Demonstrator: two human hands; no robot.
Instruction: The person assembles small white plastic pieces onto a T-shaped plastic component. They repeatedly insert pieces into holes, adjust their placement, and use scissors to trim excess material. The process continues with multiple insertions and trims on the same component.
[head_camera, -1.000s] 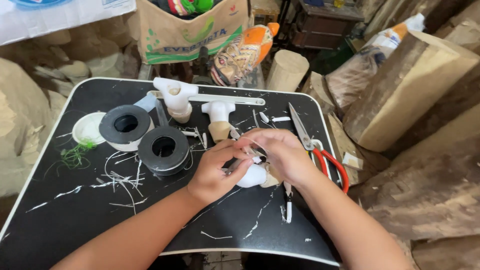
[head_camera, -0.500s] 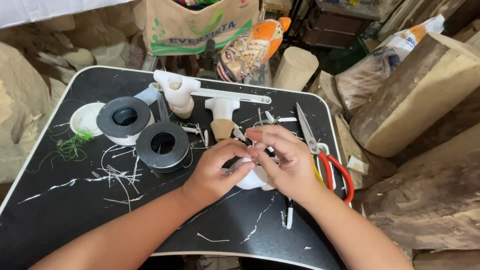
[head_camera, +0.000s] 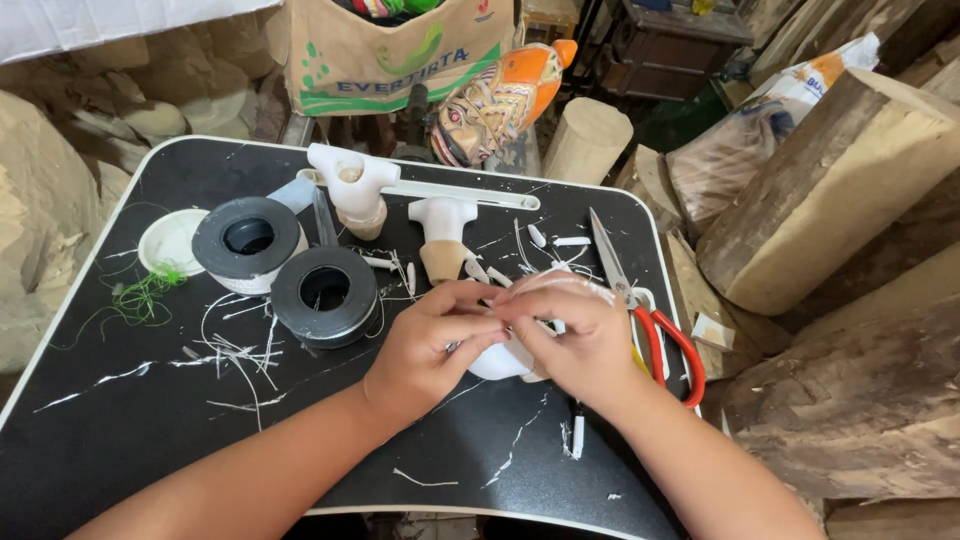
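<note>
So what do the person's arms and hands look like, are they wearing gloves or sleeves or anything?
No gloves and no sleeves in view. The left hand and the right hand are both bare, and both forearms are uncovered right down to the bottom edge of the picture. No watch, bracelet or ring shows on the parts in view. The fingernails look short and unpainted.

Black table (head_camera: 130, 440), red-handled scissors (head_camera: 668, 345), white piece (head_camera: 500, 360), two black rolls (head_camera: 325, 295)

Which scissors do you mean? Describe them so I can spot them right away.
Start at the black tray table. Go to its right edge, just right of the right hand. The scissors lie there, blades pointing away from the person; their red loop handles set them apart from the white and black pieces nearby.
</note>
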